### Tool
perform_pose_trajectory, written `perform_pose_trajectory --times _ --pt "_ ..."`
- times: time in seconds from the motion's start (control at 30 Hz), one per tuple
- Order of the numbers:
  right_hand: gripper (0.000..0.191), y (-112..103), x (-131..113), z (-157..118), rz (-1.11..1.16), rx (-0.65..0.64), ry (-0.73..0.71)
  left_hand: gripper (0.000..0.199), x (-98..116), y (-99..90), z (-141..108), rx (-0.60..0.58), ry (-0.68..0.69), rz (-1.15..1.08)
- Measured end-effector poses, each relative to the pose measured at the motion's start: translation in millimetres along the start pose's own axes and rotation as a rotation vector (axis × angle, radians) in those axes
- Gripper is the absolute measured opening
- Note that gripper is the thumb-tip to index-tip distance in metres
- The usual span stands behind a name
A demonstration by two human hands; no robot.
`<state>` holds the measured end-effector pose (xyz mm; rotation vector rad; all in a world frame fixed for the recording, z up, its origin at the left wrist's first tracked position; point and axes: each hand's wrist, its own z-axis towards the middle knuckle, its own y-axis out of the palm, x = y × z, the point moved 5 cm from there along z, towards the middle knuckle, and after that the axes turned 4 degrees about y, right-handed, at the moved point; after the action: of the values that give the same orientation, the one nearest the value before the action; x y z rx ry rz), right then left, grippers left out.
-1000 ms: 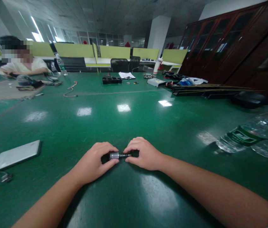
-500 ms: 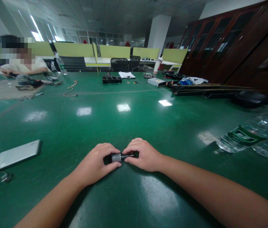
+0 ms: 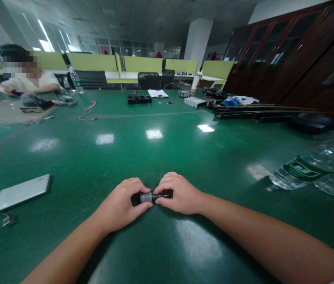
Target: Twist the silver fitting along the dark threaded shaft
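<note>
Between my two hands, low over the green table, lies a small grey metal cylinder (image 3: 146, 197) with a dark ribbed shaft (image 3: 161, 195) pointing right. My left hand (image 3: 122, 205) is closed around the cylinder, thumb below and fingers above. On the right, the thumb and fingers of my right hand (image 3: 181, 194) pinch the ribbed shaft close to where it meets the cylinder. The two sets of fingertips nearly touch. Part of the shaft's far end sits in the shadow of my right palm, and the cylinder's left end is dark.
A white flat device (image 3: 21, 193) with a cable lies on the left of the green table (image 3: 125, 157). Clear plastic bottles (image 3: 299, 171) lie at the right. Farther off are a black tray (image 3: 139, 98), a cord (image 3: 88, 110) and dark strips (image 3: 243, 112). A person (image 3: 30, 79) sits at far left.
The cylinder and shaft have shifted very slightly right, together with my left hand. My right hand keeps its pinch almost in place.
</note>
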<state>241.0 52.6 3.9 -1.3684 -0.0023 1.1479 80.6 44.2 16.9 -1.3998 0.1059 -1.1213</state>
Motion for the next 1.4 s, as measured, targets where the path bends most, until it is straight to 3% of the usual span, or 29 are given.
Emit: perform_pose_trajectory --times 1.07,1.4 --pt "0.015 -2 4 2 0.014 0.020 0.076 0.015 -10 -2.4 -3 0.012 -0.007 0.005" --pt "0.009 -8 16 1 -0.062 0.108 0.196 0.016 -19 -11.4 -5 0.034 -0.053 0.014"
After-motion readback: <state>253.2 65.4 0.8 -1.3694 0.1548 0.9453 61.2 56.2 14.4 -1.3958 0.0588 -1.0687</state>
